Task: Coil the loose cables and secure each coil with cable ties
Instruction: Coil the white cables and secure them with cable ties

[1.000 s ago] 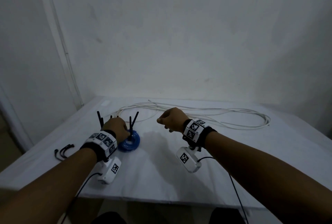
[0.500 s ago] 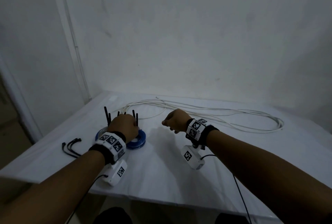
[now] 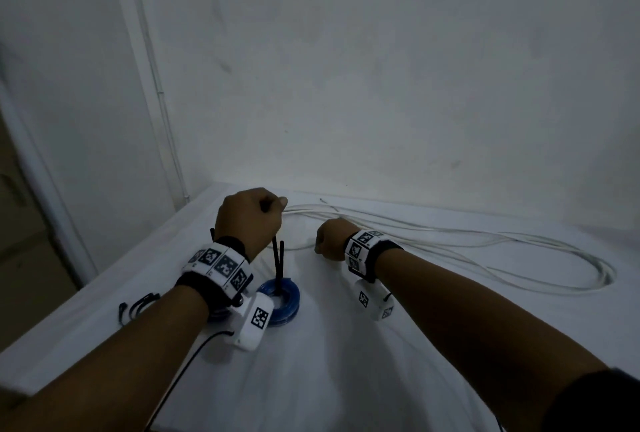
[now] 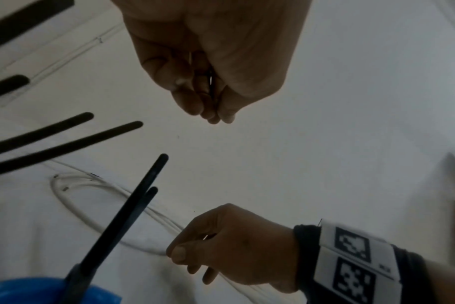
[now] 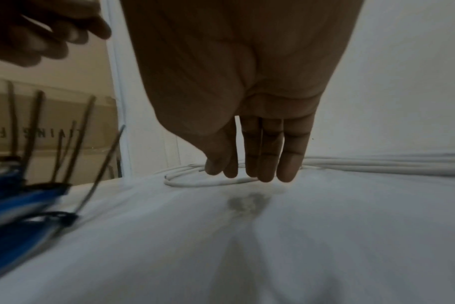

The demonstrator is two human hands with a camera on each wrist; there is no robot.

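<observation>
While our left hand (image 3: 247, 218) pinches a tie tail (image 3: 276, 258) above the blue coil (image 3: 284, 296), our right hand (image 3: 330, 239), fingers straight and empty, nears the white cable (image 3: 485, 244); overpulling could topple the coil.

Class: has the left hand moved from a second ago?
Yes. The left hand rose from the blue coil, toward the wall, pinching a cable tie.

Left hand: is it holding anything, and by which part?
The left hand pinches a black cable tie near its free tip, above the blue coil.
</observation>
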